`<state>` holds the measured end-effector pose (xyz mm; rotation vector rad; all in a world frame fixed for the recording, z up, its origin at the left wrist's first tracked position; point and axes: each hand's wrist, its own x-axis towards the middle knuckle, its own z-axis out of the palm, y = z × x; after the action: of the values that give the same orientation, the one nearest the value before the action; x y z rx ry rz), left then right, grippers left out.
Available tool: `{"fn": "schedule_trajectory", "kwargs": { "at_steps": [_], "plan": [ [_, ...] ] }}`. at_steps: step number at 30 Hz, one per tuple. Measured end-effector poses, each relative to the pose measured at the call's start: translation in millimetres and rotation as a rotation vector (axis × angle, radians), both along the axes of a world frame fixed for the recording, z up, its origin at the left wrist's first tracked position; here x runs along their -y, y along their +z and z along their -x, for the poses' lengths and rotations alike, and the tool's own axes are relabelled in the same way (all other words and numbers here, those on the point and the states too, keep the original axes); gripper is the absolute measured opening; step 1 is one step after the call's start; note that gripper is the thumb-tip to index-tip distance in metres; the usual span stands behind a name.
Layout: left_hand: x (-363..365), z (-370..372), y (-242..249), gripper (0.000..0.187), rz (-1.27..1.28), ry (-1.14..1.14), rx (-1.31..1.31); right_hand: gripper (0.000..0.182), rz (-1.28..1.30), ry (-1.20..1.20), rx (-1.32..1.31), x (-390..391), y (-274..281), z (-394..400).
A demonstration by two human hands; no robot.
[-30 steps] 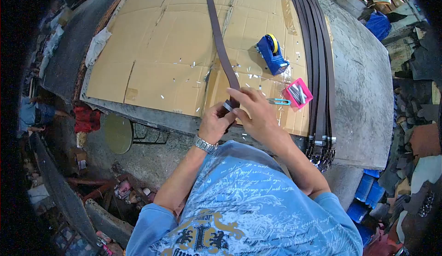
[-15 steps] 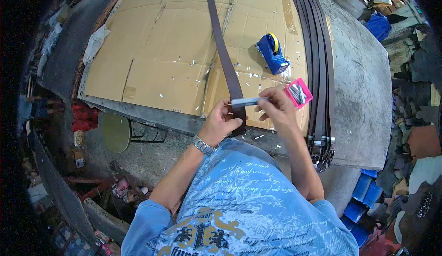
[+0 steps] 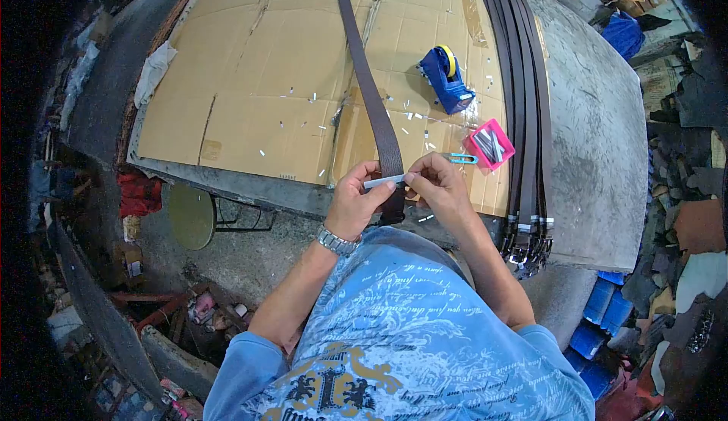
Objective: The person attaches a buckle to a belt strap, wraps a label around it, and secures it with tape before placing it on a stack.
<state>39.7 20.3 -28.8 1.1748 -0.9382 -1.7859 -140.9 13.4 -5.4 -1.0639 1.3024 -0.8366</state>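
A dark brown belt [image 3: 367, 91] runs from the far edge down to my hands, its near end hanging over the table edge. My left hand [image 3: 356, 200] is closed around the belt near that end, thumb pressing a white strip [image 3: 379, 181] across it. The fingers of my right hand [image 3: 438, 184] pinch the strip's other end at the belt's right side. Just beyond my right knuckles shows a light blue loop-shaped thing [image 3: 461, 159]. A pink box [image 3: 475, 148] holding silvery strips stands to the right of that hand.
Cardboard [image 3: 258, 65] covers the table, with small white scraps scattered on it. A blue tape dispenser [image 3: 449, 87] stands beyond the pink box. Several dark belts [image 3: 523, 118] lie along the right, their buckles [image 3: 527, 250] over the near edge. A round stool [image 3: 191, 216] is at lower left.
The white strip has come down flatter across the belt, and my left thumb now presses on it. My right hand has moved left and closer to the belt, uncovering the light blue thing.
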Motion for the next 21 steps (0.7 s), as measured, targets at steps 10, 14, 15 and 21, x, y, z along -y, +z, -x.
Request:
{"fn": "schedule_trajectory", "kwargs": {
  "at_steps": [10, 14, 15, 21],
  "plan": [
    [-4, -2, 4, 0.028, 0.032, 0.042, -0.039, 0.010, -0.049, 0.021, 0.116, -8, -2, 1],
    [-5, -5, 7, 0.029, 0.004, -0.010, 0.013, 0.011, -0.013, 0.058, 0.093, -9, -3, 1],
    [-5, -5, 9, 0.029, 0.004, -0.009, 0.013, 0.011, -0.013, 0.059, 0.093, -9, -4, 1],
    [-6, -5, 11, 0.029, 0.001, -0.010, -0.036, 0.010, -0.031, 0.058, 0.108, -9, 0, 1]
  ]
}}
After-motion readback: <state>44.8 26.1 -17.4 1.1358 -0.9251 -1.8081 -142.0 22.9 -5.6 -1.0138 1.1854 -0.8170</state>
